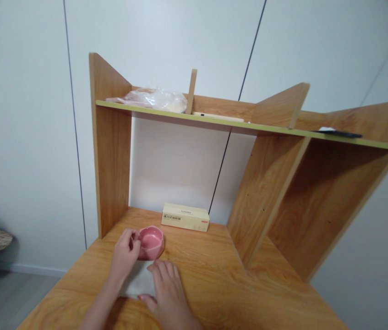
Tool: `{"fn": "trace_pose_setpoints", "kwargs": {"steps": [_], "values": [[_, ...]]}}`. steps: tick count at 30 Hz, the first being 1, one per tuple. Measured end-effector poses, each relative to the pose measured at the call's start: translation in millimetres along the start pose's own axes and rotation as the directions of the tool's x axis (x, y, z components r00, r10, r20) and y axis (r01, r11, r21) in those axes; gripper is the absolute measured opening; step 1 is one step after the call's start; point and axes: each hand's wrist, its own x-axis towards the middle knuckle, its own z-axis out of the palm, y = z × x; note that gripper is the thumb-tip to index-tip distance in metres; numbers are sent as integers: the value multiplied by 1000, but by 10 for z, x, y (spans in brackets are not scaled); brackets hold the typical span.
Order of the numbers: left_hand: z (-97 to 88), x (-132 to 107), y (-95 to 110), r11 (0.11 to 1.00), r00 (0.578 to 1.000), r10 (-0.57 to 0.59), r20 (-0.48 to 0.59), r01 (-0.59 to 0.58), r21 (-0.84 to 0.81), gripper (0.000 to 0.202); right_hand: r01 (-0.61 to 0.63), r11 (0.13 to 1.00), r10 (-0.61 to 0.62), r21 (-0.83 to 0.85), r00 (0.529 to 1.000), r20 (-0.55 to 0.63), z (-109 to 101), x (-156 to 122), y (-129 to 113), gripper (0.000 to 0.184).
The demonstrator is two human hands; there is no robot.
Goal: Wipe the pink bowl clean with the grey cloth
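My left hand (pixel 126 253) is at the left rim of a pink faceted bowl (pixel 151 239), its thumb and fingers drawn together in a pinch. Whatever may be between those fingertips is too small to make out. Just in front of the bowl, a flat pale grey-white piece (pixel 139 280), perhaps cloth or a pouch, lies on the wooden desk. My right hand (pixel 166 286) grips its right side, with the thumb at the near edge and the fingers at the far edge. My left wrist covers part of its left side.
A cream box (pixel 185 217) with printed lettering stands behind the bowl at the back of the desk (pixel 214 275). Above is a wooden shelf (pixel 169 113) bearing a clear plastic bag (pixel 155 99) and a dark flat object (pixel 340 133). Upright panels (pixel 272 197) stand at the right.
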Motion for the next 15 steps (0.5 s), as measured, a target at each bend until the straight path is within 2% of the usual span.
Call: {"fn": "trace_pose_setpoints", "kwargs": {"steps": [3,5,7,9,15], "values": [[-12,36,-73,993,996,-91,22,90,75,17,65,995,-63,-70,997,38,90,25,-42,47],[-2,37,-119,978,985,-160,62,150,146,22,77,990,-70,-116,995,70,128,33,-32,38],[34,21,-169,961,970,-220,107,197,196,25,40,989,-30,-140,997,77,119,35,19,24],[96,-8,-220,954,955,-253,155,219,207,30,-8,992,17,-126,998,67,56,27,120,15],[300,-88,-301,949,923,-309,228,281,146,53,-184,983,183,26,983,29,-311,-112,655,8]]}}
